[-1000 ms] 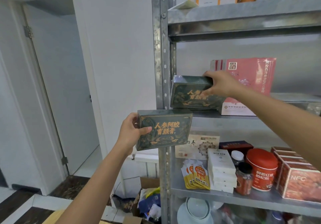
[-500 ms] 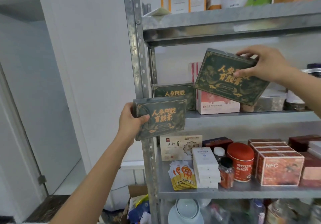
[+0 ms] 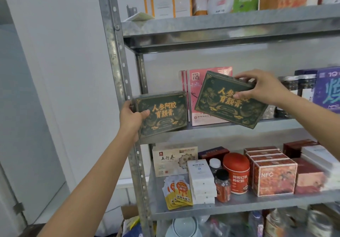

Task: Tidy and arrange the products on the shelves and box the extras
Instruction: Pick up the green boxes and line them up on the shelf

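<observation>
Two dark green boxes with gold lettering are in my hands at the middle shelf (image 3: 220, 132) of a metal rack. My left hand (image 3: 131, 119) grips the left edge of one green box (image 3: 165, 115), held upright at the shelf's left end against the front lip. My right hand (image 3: 261, 87) pinches the top right corner of the second green box (image 3: 220, 108), which is tilted with its right end low, in front of upright pink boxes (image 3: 204, 76). Whether another green box stands behind the left one is hidden.
The rack's upright post (image 3: 117, 71) stands by my left hand. Dark-lidded jars (image 3: 288, 89) and a purple box (image 3: 329, 89) fill the shelf's right. Below sit a red canister (image 3: 236, 174), NFC boxes (image 3: 274, 178), white boxes (image 3: 201, 183) and sachets (image 3: 179, 192).
My left hand has raised its green box from below the shelf up to the shelf's left end. My right hand has brought its tilted box lower, in front of the pink boxes.
</observation>
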`<action>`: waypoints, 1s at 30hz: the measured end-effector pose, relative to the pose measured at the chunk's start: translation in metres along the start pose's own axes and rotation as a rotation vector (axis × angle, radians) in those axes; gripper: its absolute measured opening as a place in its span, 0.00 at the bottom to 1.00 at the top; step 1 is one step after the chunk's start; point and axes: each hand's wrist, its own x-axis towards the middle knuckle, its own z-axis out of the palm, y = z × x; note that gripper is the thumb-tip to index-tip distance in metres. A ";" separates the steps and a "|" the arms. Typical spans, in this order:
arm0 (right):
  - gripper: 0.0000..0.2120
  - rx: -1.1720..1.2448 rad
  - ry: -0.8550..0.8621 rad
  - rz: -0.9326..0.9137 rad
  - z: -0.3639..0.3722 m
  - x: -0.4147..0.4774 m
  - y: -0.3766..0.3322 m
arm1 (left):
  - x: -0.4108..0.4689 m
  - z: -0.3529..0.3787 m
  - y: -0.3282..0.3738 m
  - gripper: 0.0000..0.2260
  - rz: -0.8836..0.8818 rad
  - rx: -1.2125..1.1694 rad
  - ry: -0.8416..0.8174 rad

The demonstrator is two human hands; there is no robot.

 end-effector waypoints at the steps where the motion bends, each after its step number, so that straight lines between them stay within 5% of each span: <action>1: 0.30 -0.012 -0.009 -0.008 0.002 -0.001 0.002 | 0.003 0.003 -0.001 0.20 -0.008 0.007 0.003; 7: 0.29 -0.064 -0.069 -0.041 0.012 -0.003 0.009 | 0.016 0.018 -0.011 0.39 0.021 0.131 -0.030; 16: 0.28 -0.024 -0.117 -0.127 0.029 0.007 0.004 | 0.030 0.025 -0.026 0.31 0.224 0.615 -0.034; 24: 0.29 -0.038 -0.197 -0.202 0.053 0.013 0.000 | 0.042 0.036 -0.041 0.46 0.228 0.767 -0.043; 30: 0.30 -0.021 -0.227 -0.223 0.068 0.012 -0.003 | 0.051 0.040 -0.053 0.47 0.287 0.989 0.016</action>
